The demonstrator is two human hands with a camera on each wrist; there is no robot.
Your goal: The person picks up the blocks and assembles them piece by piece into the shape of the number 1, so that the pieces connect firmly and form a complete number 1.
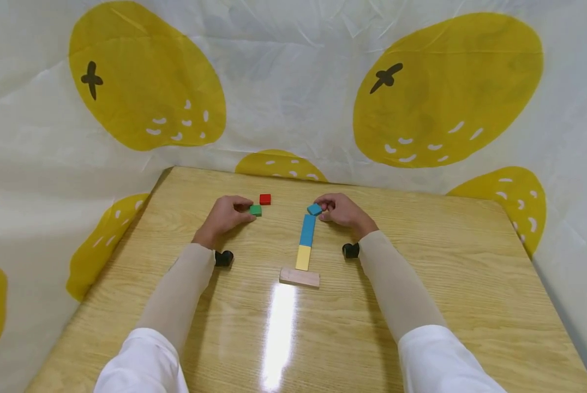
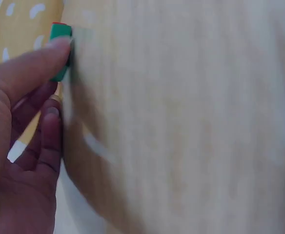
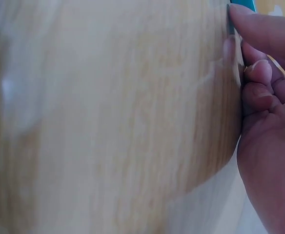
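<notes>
My left hand (image 1: 226, 214) pinches a small green block (image 1: 256, 210) between thumb and fingers. In the left wrist view, the thumb presses against the near face of that green block (image 2: 59, 32). Just beyond it lies a red block (image 1: 265, 200). Across from it, my right hand (image 1: 342, 210) grips a small blue square block (image 1: 315, 209), which sits turned at an angle by the far end of a row. That row has a long blue block (image 1: 307, 230) and then a yellow block (image 1: 303, 257). A plain wooden block (image 1: 299, 277) lies crosswise at its near end.
Everything lies on a wood-grain table (image 1: 436, 284), with a bright glare streak in front of the wooden block. A white cloth with yellow fruit shapes (image 1: 283, 82) hangs behind the far edge. Black wrist devices (image 1: 351, 251) are strapped under both forearms.
</notes>
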